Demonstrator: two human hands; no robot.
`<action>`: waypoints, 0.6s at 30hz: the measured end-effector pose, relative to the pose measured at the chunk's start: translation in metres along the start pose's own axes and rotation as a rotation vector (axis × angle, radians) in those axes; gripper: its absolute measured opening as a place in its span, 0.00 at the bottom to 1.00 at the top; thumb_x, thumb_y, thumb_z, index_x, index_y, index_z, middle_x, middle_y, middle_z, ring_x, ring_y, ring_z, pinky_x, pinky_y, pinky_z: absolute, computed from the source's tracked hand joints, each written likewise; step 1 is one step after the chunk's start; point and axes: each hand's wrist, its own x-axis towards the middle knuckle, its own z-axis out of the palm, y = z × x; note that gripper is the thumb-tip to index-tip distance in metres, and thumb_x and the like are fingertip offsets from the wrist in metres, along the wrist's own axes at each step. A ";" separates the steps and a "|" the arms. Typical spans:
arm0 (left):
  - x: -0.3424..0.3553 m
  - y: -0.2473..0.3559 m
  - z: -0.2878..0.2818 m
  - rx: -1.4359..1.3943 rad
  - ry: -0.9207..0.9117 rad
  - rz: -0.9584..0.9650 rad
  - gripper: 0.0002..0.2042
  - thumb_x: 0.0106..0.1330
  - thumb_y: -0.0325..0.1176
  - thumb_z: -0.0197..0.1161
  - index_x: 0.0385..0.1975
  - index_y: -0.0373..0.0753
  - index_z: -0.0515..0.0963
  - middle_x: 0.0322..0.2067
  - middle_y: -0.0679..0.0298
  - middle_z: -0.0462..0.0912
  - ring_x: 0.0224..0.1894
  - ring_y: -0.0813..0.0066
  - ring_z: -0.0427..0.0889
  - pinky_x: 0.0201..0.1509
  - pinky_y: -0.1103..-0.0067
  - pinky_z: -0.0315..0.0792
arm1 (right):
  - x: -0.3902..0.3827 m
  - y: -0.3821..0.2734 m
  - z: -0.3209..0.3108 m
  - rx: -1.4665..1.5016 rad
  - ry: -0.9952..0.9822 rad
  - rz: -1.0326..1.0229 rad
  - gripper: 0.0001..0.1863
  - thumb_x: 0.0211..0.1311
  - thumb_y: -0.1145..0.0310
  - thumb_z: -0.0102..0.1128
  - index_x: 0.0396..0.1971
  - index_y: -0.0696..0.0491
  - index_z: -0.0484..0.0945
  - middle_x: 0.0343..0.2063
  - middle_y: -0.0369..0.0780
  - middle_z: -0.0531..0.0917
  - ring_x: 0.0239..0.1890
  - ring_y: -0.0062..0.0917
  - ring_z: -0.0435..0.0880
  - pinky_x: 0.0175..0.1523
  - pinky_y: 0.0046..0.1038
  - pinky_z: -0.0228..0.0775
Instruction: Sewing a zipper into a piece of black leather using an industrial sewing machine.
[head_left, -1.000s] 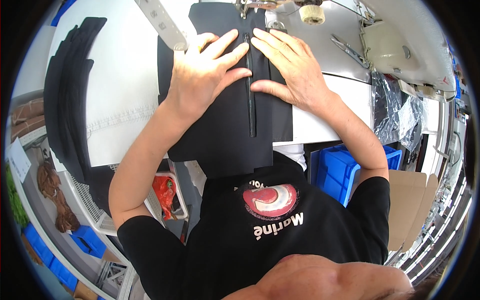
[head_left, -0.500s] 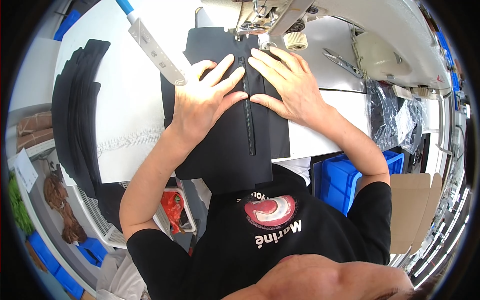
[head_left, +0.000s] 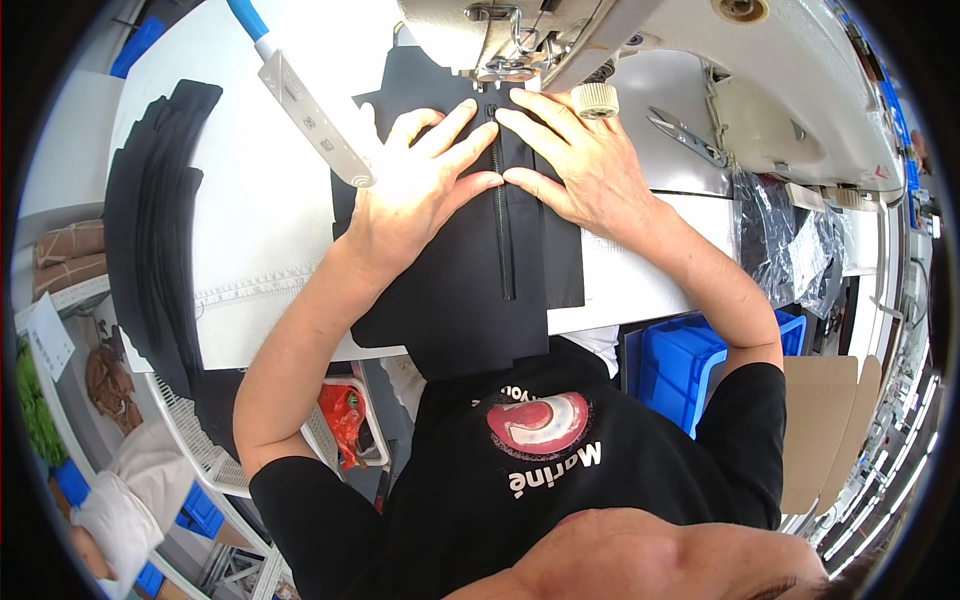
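Note:
My left hand (head_left: 410, 190) lies open on a black fabric piece (head_left: 440, 305), fingers spread just left of a long dark zipper (head_left: 503, 250) that runs lengthwise along it. My right hand (head_left: 590, 175) is open on the other side, fingertips pressing the cloth, its thumb close to my left thumb at the zipper. The sewing machine's metal presser foot (head_left: 492, 76) stands at the fabric's far end, just beyond the zipper's top and my fingertips. A pale strip-shaped fitting (head_left: 310, 115) on a blue flexible stem overhangs my left hand.
White worktable (head_left: 245, 230), long stack of black fabric (head_left: 150, 240) left. Right: machine body (head_left: 780, 80), scissors (head_left: 685, 135), clear plastic bags (head_left: 780, 240). Below: blue crate (head_left: 670, 375), cardboard (head_left: 820, 430), white basket (head_left: 205, 440) with red item (head_left: 345, 425) beside it. Another person's white-clad arm (head_left: 140, 490) shows lower left.
The view has shifted, showing more of the machine. The fabric and both my hands have slid toward the presser foot. The other person's white-clad arm has come further into view at lower left.

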 end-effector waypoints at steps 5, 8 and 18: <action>0.000 -0.001 0.002 0.011 -0.021 0.002 0.22 0.51 0.42 0.71 0.45 0.42 0.80 0.48 0.64 0.81 0.46 0.67 0.76 0.49 0.77 0.74 | 0.001 -0.001 0.001 0.021 0.026 0.016 0.29 0.57 0.51 0.61 0.56 0.50 0.74 0.54 0.41 0.76 0.55 0.36 0.72 0.58 0.38 0.63; -0.002 0.000 0.003 -0.008 -0.038 -0.038 0.23 0.51 0.45 0.70 0.48 0.44 0.80 0.51 0.68 0.80 0.47 0.69 0.76 0.53 0.71 0.66 | -0.002 -0.001 0.002 0.019 0.057 0.003 0.29 0.58 0.49 0.60 0.55 0.51 0.74 0.49 0.42 0.78 0.55 0.36 0.71 0.58 0.39 0.61; 0.005 -0.006 0.007 0.038 -0.015 -0.041 0.22 0.52 0.47 0.70 0.46 0.46 0.81 0.49 0.69 0.81 0.47 0.68 0.76 0.54 0.73 0.71 | -0.006 -0.004 -0.035 0.120 0.012 0.048 0.25 0.54 0.57 0.66 0.52 0.50 0.77 0.49 0.41 0.79 0.56 0.37 0.72 0.60 0.39 0.60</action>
